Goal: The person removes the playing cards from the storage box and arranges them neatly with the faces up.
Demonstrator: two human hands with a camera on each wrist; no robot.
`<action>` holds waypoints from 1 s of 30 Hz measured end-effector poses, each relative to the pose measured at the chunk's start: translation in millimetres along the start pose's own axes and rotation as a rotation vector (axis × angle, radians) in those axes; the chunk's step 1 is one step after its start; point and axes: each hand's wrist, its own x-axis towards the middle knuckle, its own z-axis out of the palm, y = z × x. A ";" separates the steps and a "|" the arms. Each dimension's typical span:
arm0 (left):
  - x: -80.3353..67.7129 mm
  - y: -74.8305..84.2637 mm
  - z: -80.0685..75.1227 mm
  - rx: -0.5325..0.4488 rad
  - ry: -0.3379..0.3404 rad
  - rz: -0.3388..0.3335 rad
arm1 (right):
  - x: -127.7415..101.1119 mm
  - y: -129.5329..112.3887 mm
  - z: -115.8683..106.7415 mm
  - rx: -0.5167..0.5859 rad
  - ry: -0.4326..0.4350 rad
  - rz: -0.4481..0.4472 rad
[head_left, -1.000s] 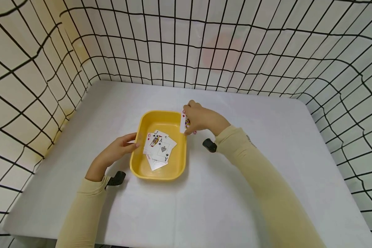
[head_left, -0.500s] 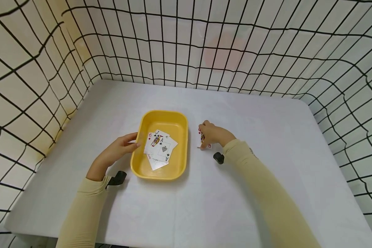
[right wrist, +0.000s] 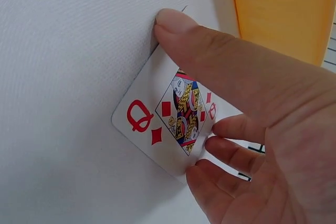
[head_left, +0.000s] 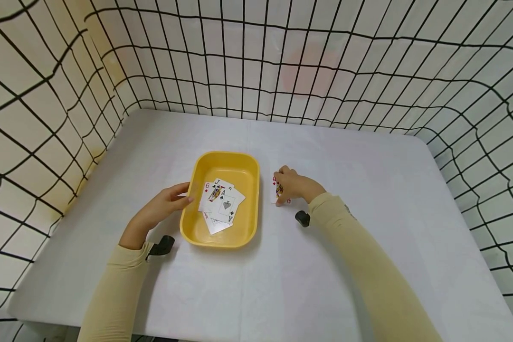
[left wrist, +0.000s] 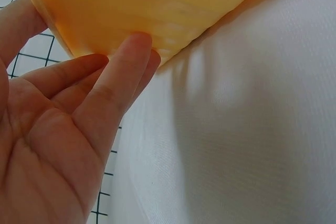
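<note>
The queen of diamonds card is at the white tabletop, just right of the yellow tray; full flatness cannot be confirmed. The right hand pinches it, thumb opposing fingers across its edges. The left hand, fingers loosely extended, touches the tray's outer wall. Advised: keep the card level, pinch lightly, avoid bowing it.

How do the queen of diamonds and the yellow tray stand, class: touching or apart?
Apart: the head view shows a strip of white surface between the queen of diamonds and the yellow tray.
</note>
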 end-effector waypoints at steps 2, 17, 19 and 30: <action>-0.1 -0.3 -0.3 0.007 0.001 0.000 | -0.1 -0.3 -0.2 0.014 0.000 -0.005; 1.2 -1.3 -0.7 -0.023 -0.003 -0.002 | -10.8 -60.0 -45.6 0.111 0.166 -0.148; 1.2 -1.6 -0.4 -0.026 -0.004 -0.007 | -9.5 -75.5 -46.1 0.094 0.168 -0.184; 0.9 -3.9 -0.8 -0.029 -0.003 -0.010 | 9.6 -142.8 -20.8 -0.092 0.079 -0.224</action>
